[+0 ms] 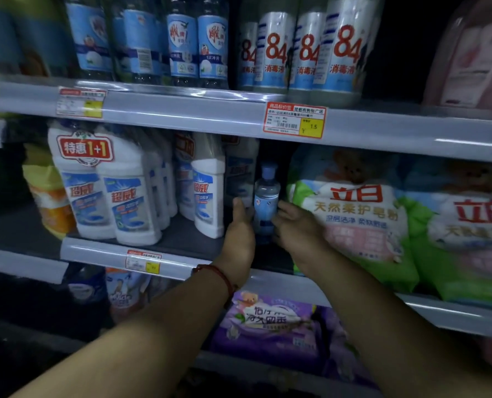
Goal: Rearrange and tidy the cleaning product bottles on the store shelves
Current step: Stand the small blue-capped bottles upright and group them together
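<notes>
A small clear bottle with a blue cap and blue label (265, 200) stands upright in the dark gap on the middle shelf. My left hand (239, 234) reaches in at its left side, fingers extended and close to the bottle. My right hand (296, 228) is at its right side, fingers apart, against the bottle's lower part. Whether either hand grips it is unclear. White toilet-cleaner bottles (209, 193) with blue and red labels stand to the left, with a twin pack (110, 185) at the shelf front.
Green-and-white washing powder bags (356, 219) fill the middle shelf on the right. The top shelf holds clear blue-labelled bottles (196, 44) and "84" disinfectant bottles (311, 53). Purple bags (270, 326) lie on the lower shelf. Price tags (295, 122) hang on the shelf rails.
</notes>
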### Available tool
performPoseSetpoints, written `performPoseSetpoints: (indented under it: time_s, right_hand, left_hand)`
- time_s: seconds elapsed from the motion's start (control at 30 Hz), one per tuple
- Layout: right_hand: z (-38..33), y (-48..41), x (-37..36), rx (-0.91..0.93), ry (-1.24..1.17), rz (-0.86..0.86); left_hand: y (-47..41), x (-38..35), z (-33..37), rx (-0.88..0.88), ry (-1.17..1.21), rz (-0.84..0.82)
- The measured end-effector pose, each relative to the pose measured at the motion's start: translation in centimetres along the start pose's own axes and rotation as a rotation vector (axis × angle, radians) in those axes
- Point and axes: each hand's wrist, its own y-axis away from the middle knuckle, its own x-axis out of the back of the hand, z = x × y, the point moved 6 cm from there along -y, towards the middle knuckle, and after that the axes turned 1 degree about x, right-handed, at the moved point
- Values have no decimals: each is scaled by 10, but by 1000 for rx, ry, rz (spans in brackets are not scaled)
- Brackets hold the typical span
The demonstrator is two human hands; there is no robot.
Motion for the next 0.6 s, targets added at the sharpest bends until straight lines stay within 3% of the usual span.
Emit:
performPoseSetpoints:
  time_s: [0.27, 0.43, 0.6]
  right_hand:
    - [-44, 63, 15, 357, 222, 194]
    - [-85, 97, -10, 518, 296, 136]
    - [-151, 127, -57, 626, 191, -9]
  left_hand:
    - [73, 2, 23, -133, -14, -54]
    - [131, 30, 72, -300, -87, 99]
    - [177, 58, 141, -629, -326, 178]
